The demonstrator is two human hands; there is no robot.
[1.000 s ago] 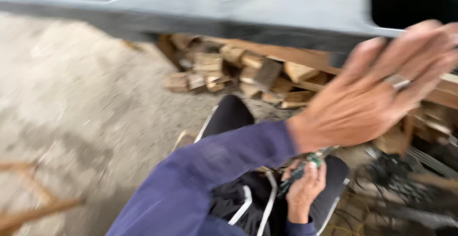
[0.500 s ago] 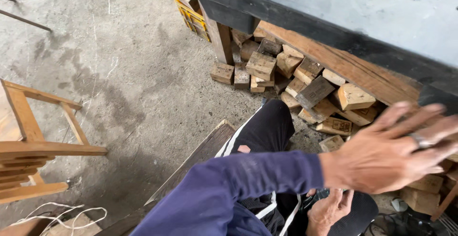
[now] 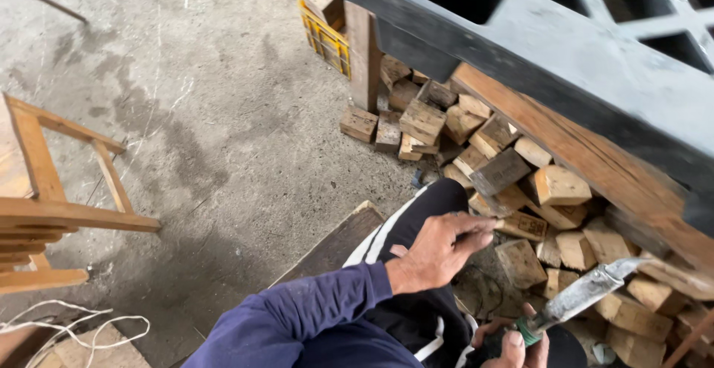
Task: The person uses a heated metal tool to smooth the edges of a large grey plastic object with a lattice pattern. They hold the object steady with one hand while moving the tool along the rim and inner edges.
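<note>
Grey-black and pierced with square openings, a heavy grid frame point(image 3: 595, 63) slants well above both hands, its openings showing nothing inside. Beyond the left hand's fingertips lies a heap of cut wood blocks point(image 3: 513, 182) against a long plank point(image 3: 595, 160), with a yellow crate point(image 3: 325, 37) well past it; what the crate holds cannot be told. Far out to the left of that hand stands a wooden frame point(image 3: 52, 204) on the concrete floor point(image 3: 186, 115). The left hand point(image 3: 439, 249), sleeve in dark blue, rests over the person's knee with fingers curled narrow, tips touching a block. Just below it, the right hand point(image 3: 517, 342) grips the green handle of a blade tool point(image 3: 580, 297), blade pointing up and away.
</note>
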